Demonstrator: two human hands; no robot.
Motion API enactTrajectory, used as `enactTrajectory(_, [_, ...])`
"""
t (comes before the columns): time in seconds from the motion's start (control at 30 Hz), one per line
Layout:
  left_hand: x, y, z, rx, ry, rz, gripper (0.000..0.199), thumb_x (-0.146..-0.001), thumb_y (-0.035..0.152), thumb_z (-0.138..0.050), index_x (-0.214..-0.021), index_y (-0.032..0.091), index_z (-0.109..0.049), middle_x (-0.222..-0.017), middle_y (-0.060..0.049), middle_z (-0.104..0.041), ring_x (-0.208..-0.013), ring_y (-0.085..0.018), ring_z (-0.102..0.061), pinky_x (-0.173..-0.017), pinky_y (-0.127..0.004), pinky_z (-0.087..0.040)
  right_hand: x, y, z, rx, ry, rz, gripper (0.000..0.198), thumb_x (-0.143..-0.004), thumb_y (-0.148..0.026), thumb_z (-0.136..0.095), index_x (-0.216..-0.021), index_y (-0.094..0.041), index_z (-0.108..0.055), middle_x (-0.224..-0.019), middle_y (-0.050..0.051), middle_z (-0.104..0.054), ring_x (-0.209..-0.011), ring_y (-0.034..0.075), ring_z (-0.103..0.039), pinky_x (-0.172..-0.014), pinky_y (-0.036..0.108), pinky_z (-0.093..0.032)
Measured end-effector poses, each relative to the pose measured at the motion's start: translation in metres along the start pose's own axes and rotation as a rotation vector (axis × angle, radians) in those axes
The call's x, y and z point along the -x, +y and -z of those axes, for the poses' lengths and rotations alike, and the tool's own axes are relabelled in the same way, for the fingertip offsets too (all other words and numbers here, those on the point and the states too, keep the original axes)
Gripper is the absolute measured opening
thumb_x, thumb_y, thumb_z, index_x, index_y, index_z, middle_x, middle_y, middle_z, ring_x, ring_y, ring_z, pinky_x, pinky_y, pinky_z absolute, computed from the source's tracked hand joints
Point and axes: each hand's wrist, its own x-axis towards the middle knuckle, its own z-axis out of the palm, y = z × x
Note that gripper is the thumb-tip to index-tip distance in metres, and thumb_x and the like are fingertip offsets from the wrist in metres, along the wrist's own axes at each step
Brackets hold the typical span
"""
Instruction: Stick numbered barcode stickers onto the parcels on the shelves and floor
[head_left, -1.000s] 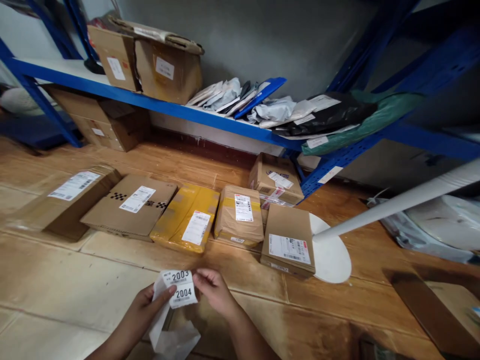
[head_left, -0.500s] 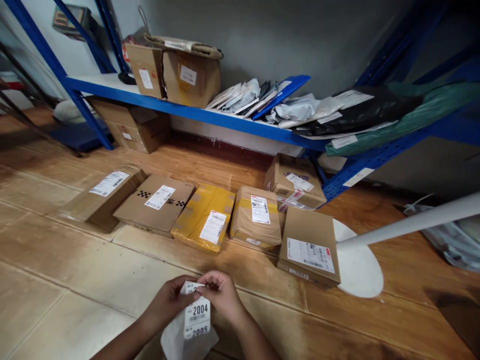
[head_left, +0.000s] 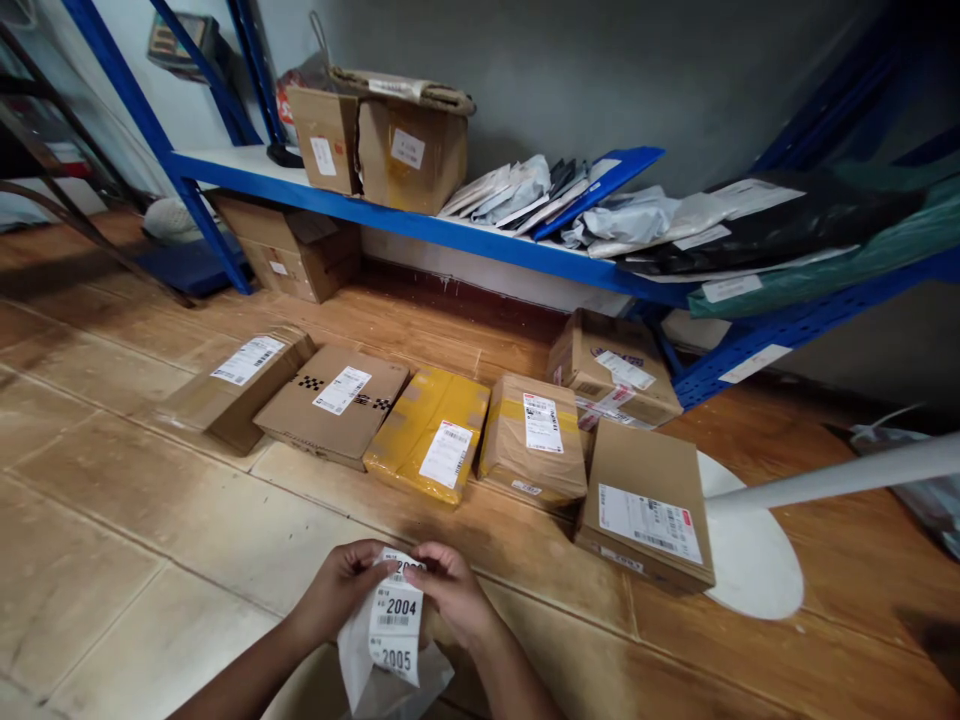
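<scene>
Between my two hands is a strip of white number labels (head_left: 395, 625), printed 2004 and 2005, with a partly covered number above them. My left hand (head_left: 346, 588) pinches the strip's upper left side. On the other side, my right hand (head_left: 454, 592) has its thumb and fingers closed on the top right edge. Whitish backing paper (head_left: 361, 665) hangs behind and below the labels. Closest beyond my hands lies a yellow-taped parcel (head_left: 424, 430) with a shipping label, beside a brown parcel (head_left: 499, 470) with a yellow tape band.
Left of the yellow parcel lie a flat checkered-print box (head_left: 322, 425) and a long carton (head_left: 225, 400). To the right, a brown box (head_left: 637, 460) touches a white round base (head_left: 757, 560) with a pole. Behind, a blue shelf (head_left: 420, 230) holds cartons and mailer bags.
The view has shifted, so boxes and shelf appear farther right. My right thumb has moved on the strip, and more of the top label's number shows.
</scene>
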Motion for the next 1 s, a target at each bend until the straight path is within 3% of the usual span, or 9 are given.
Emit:
enactTrajectory(0.07, [0.000, -0.001, 0.004, 0.023, -0.060, -0.010, 0.040, -0.070, 0.051, -0.067, -0.084, 0.014, -0.064, -0.068, -0.003, -0.066, -0.061, -0.014, -0.056, -0.058, -0.024, -0.042, -0.001, 0.003, -0.001, 0.008, 0.005, 0.012, 0.043, -0.039, -0.041, -0.087, -0.067, -0.018, -0.063, -0.063, -0.003, -0.062, -0.060, 0.013, -0.052, -0.063, 0.028, -0.039])
enactTrajectory(0.17, [-0.001, -0.004, 0.006, 0.078, -0.066, 0.022, 0.054, -0.064, 0.053, -0.071, -0.099, 0.015, -0.056, -0.070, -0.002, -0.066, -0.060, -0.014, -0.056, -0.057, -0.024, -0.042, -0.003, 0.009, -0.004, 0.020, 0.031, 0.051, 0.042, -0.038, -0.039, -0.087, -0.060, -0.018, -0.058, -0.056, -0.006, -0.056, -0.054, 0.010, -0.047, -0.057, 0.024, -0.035])
enactTrajectory(0.4, [-0.009, -0.011, 0.004, -0.140, 0.116, 0.009, 0.047, -0.069, 0.062, -0.056, -0.072, 0.015, -0.056, -0.058, 0.000, -0.056, -0.052, -0.012, -0.047, -0.051, -0.024, -0.035, -0.013, 0.018, -0.004, 0.087, 0.174, 0.126, 0.039, -0.048, -0.048, -0.081, -0.059, -0.017, -0.061, -0.049, -0.005, -0.053, -0.046, 0.009, -0.040, -0.049, 0.023, -0.031])
enactTrajectory(0.63, [-0.031, -0.022, 0.014, -0.338, 0.380, -0.007, 0.041, -0.074, 0.061, -0.042, -0.061, 0.022, -0.039, -0.051, 0.003, -0.046, -0.053, -0.015, -0.045, -0.053, -0.026, -0.032, -0.054, 0.032, -0.017, 0.163, 0.405, 0.269, 0.034, -0.049, -0.048, -0.078, -0.056, -0.019, -0.063, -0.051, -0.001, -0.060, -0.050, 0.015, -0.049, -0.052, 0.028, -0.038])
enactTrajectory(0.83, [-0.058, -0.027, 0.032, -0.422, 0.276, 0.071, 0.033, -0.066, 0.052, -0.051, -0.069, 0.019, -0.053, -0.063, -0.001, -0.060, -0.060, -0.017, -0.055, -0.054, -0.025, -0.037, -0.078, 0.059, -0.028, 0.174, 0.639, 0.404, 0.034, -0.055, -0.051, -0.073, -0.060, -0.019, -0.065, -0.063, 0.004, -0.067, -0.066, 0.022, -0.058, -0.069, 0.035, -0.045])
enactTrajectory(1.0, [-0.067, -0.018, 0.037, -0.602, 0.360, 0.145, 0.036, -0.072, 0.054, -0.050, -0.064, 0.019, -0.055, -0.059, -0.004, -0.060, -0.058, -0.019, -0.055, -0.051, -0.027, -0.030, -0.098, 0.075, -0.023, 0.135, 0.650, 0.424, 0.033, -0.065, -0.052, -0.067, -0.069, -0.020, -0.065, -0.069, 0.007, -0.069, -0.070, 0.024, -0.060, -0.069, 0.038, -0.047])
